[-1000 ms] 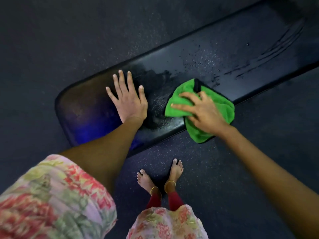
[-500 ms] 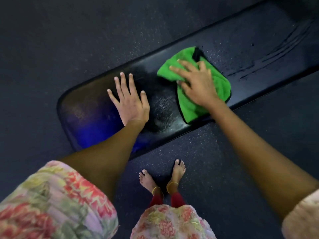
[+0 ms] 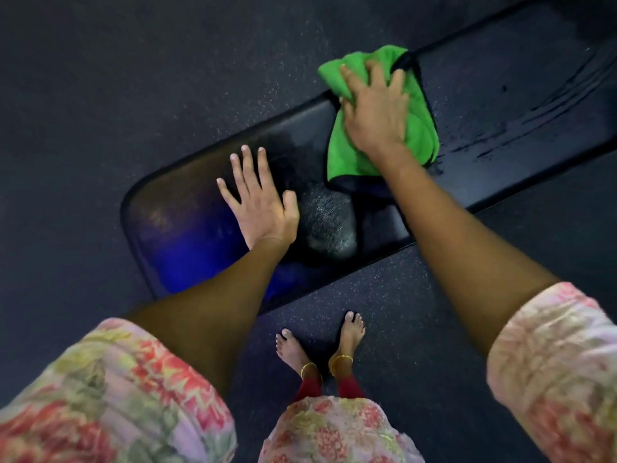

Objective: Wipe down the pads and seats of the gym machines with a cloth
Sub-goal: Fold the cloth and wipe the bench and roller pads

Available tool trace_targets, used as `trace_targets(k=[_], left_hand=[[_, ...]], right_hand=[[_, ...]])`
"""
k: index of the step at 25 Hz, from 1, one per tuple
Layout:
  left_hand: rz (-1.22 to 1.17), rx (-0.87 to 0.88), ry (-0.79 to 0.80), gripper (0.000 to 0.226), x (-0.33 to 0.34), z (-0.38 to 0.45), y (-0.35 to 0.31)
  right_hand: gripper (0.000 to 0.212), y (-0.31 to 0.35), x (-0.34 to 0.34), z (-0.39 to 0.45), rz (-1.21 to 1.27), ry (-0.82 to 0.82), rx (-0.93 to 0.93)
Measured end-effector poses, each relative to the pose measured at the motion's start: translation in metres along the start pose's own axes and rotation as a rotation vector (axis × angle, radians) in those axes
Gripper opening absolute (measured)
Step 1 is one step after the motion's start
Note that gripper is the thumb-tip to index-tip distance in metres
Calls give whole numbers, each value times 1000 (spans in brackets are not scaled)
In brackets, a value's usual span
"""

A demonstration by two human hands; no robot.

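A long black padded bench (image 3: 500,135) runs from the lower left up to the upper right, wet with droplets and streaks. My right hand (image 3: 375,111) presses a green cloth (image 3: 417,128) flat on the pad near its far edge, fingers spread over it; the cloth's upper corner hangs past that edge. My left hand (image 3: 258,203) lies flat on the pad's left part, fingers straight and spread, holding nothing.
Dark speckled rubber floor (image 3: 133,78) surrounds the bench. My bare feet (image 3: 320,345) stand just in front of the pad's near edge. Floral sleeves frame the bottom corners.
My right hand has slid the green cloth across the pad from its near edge up to its far edge. My left hand has stayed in place.
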State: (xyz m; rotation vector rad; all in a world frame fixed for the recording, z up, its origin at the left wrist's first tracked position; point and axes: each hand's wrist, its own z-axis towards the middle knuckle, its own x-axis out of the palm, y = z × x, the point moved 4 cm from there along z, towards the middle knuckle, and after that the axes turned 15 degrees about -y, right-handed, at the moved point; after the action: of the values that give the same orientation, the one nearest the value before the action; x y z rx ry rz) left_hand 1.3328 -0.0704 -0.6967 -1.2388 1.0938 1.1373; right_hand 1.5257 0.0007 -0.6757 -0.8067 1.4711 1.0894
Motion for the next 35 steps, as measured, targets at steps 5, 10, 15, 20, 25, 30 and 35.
trace_targets(k=[5, 10, 15, 20, 25, 30, 35], left_hand=[[38, 8, 25, 73, 0, 0, 0], [20, 2, 14, 75, 0, 1, -1], [16, 16, 11, 75, 1, 0, -1], [17, 17, 7, 72, -1, -1, 0], [-33, 17, -32, 69, 1, 1, 2], [-113, -12, -60, 57, 3, 0, 3], [-151, -18, -87, 52, 3, 0, 4]], right_hand=[[56, 51, 7, -63, 41, 123, -655], [51, 24, 0, -33, 37, 45, -198], [53, 12, -1, -53, 44, 75, -533], [57, 42, 1, -80, 7, 38, -282], [54, -32, -10, -91, 46, -35, -217], [56, 14, -3, -186, 100, -101, -123], [45, -24, -5, -191, 145, -134, -310]])
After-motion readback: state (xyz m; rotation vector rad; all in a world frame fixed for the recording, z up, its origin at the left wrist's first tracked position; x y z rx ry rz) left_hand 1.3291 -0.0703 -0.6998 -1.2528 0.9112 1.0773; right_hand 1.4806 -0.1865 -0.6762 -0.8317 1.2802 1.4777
